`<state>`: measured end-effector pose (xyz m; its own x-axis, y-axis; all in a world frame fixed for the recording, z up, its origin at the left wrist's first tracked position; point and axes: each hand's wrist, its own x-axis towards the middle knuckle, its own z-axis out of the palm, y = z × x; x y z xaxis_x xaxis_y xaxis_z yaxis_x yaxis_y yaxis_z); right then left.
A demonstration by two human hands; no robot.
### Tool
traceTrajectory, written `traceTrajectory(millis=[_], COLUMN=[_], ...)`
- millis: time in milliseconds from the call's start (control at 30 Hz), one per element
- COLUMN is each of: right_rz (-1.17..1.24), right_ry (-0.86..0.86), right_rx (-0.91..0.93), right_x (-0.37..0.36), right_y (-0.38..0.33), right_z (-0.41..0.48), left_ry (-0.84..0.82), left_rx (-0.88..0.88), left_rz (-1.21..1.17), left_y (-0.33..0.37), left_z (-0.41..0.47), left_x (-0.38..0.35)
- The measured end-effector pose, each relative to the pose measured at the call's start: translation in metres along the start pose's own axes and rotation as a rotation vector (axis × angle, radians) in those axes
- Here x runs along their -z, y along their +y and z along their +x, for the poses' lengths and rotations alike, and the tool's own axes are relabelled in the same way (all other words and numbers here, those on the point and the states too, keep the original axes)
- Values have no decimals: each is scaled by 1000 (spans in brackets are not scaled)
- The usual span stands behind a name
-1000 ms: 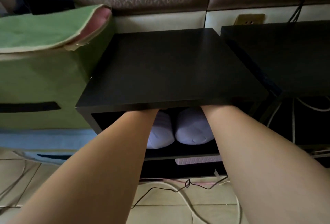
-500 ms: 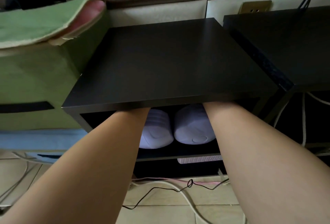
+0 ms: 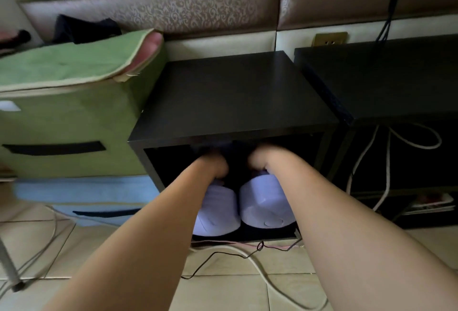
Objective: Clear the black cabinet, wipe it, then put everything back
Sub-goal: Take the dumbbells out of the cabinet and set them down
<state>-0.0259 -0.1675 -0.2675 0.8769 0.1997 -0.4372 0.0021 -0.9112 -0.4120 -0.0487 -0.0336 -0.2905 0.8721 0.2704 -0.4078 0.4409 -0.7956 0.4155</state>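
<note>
One black cabinet (image 3: 235,95), tiled floor (image 3: 223,293), padded wall (image 3: 173,10)

Black open-fronted square wooden cabinet (image 3: 235,97): upright, opening toward the camera, interior dark. On its bottom panel lie two pale lavender-white soft slippers, the left slipper (image 3: 218,211) and the right slipper (image 3: 266,206), side by side and close together. Their rounded toes are at the front edge; their rear ends are hidden.
</note>
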Motion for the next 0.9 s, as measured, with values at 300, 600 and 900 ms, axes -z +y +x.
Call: traceTrajectory(millis=[300, 600, 900], right_rz=[567, 662, 674], right_ry=[164, 140, 131], right_rx=[-261, -280, -281], right_x=[-54, -75, -109], right_y=[21, 34, 21], right_z=[-30, -81, -129], left_ry=[137, -1, -92], left_rx=[51, 16, 53], left_rz=[-415, -502, -351], left_y=[-42, -79, -130], left_z=[-47, -89, -146], left_x=[-30, -42, -34])
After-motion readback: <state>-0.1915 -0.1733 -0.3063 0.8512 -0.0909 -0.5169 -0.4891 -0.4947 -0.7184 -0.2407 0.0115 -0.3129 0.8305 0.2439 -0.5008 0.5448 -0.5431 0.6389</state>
